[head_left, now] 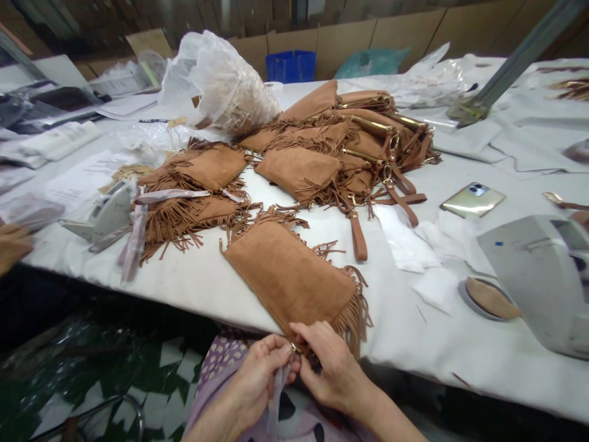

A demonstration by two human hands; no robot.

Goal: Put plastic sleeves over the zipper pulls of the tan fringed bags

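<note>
A brown suede fringed pouch (289,270) lies over the table's front edge, its zipped side slanting down toward me. My left hand (267,368) pinches a small metal clasp (293,348) at the pouch's near corner. From those fingers hangs a strap wrapped in thin clear plastic (275,399). My right hand (329,362) is closed on the same corner, thumb and fingers bent around it; the exact grip is partly hidden by the fingers. Behind lie a heap of similar pouches (299,169) with wrist straps and a smaller fringed stack (216,166) at left.
A phone (473,199), a brush-like oval pad (490,299) and a grey machine (543,282) are at right. A tape dispenser (103,212) stands left, near another person's hand (13,245). A stuffed plastic bag (221,83) and metal post (515,61) stand farther back.
</note>
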